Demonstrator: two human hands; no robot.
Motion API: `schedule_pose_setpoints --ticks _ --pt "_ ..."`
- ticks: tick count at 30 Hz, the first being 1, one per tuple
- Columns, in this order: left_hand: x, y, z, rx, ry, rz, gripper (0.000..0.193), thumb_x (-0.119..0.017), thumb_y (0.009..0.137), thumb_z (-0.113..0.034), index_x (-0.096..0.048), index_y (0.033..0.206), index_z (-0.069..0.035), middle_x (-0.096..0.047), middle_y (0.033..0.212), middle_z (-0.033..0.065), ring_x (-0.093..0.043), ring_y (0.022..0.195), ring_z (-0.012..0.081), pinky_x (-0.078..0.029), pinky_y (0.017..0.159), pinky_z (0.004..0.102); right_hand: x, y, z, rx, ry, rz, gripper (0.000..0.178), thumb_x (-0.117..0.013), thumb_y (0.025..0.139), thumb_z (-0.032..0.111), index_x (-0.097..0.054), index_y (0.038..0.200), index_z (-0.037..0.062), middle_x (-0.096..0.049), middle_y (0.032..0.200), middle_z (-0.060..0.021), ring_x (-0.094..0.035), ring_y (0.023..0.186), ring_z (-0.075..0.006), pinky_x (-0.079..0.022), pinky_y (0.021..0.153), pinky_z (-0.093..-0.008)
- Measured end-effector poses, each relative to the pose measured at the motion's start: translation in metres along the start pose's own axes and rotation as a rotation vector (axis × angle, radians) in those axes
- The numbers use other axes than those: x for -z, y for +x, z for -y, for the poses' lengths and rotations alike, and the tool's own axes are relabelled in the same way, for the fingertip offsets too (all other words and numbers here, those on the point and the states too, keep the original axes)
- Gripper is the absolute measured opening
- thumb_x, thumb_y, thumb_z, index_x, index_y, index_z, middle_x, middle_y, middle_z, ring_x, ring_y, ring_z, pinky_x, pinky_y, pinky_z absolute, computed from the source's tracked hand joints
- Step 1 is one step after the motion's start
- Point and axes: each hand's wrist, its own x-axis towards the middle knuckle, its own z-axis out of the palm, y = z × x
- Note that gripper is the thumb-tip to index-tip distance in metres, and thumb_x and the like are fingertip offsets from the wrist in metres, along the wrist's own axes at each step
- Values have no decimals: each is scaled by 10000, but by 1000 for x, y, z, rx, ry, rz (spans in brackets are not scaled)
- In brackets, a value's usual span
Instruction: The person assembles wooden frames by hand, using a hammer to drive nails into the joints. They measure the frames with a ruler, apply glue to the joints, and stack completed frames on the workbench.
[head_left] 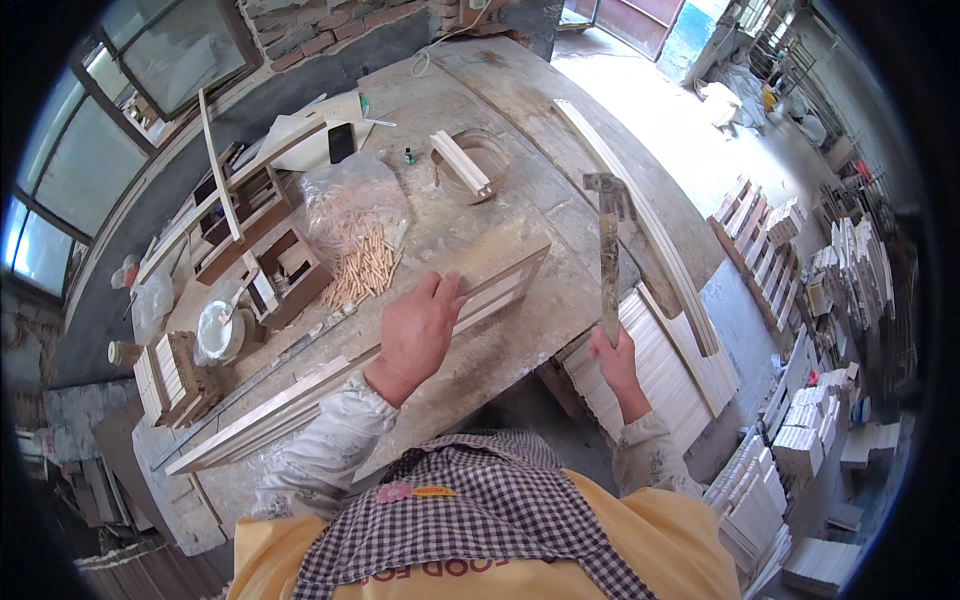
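My left hand (415,325) is closed round the upper edge of a long, narrow wooden frame (270,420). The frame stands on its edge slantwise across the worn workbench (540,335), its far end ahead of my fingers. In my right hand (618,360) is a hammer (609,265), gripped low on its handle. Its head points up and away from me, to the right of the frame and apart from it. Beyond my left hand lies a pile of short wooden dowels (365,270), spilling from a clear plastic bag (355,195).
Left of the dowels stand open wooden boxes (290,275), a white tub (220,332) and stacked wood blocks (175,378). Wood strips (460,163) rest over a round container; a phone (342,143) lies farther back. Long strips (650,230) run along the right, with stacked slats (640,375) below.
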Motion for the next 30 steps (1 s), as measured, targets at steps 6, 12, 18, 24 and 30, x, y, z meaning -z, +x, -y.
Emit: schedule_pose_setpoints --ticks 6,12,18,24,30 --pt "-2 0 -5 33 -49 -3 308 -686 917 -199 -633 1197 -80 -614 957 116 -657 773 344 -517 633 448 -8 22 124 258 -527 59 426 -633 1009 287 -514 1288 -12 -619 737 -131 -627 654 -213 -500 637 -373" --pt "0 0 -6 69 -82 7 305 -699 908 -191 -637 1187 -85 -617 963 115 -656 799 348 -515 649 447 -12 -9 224 343 -648 90 432 -558 1050 261 -437 1366 -7 -627 748 -189 -644 680 -302 -491 652 -407" --pt "-2 0 -2 39 -73 11 294 -644 941 -231 -611 1197 -90 -610 981 112 -659 753 357 -514 617 465 4 -14 220 238 -1044 306 434 -514 1059 309 -423 1346 -4 -647 855 -309 -644 856 -516 -481 738 -566" --pt "-3 0 -1 46 -94 -4 238 -641 937 -223 -606 1137 -100 -610 947 110 -653 743 362 -510 611 475 -11 -26 242 329 -873 136 435 -542 1046 313 -452 1321 -12 -649 819 -306 -644 815 -520 -482 709 -559" --pt "-2 -4 -1 45 -137 11 210 -651 903 -195 -613 1093 -116 -613 918 102 -656 764 345 -514 637 468 -11 -17 238 245 -861 309 417 -590 1032 309 -512 1253 -35 -634 763 -277 -629 739 -487 -497 663 -485"
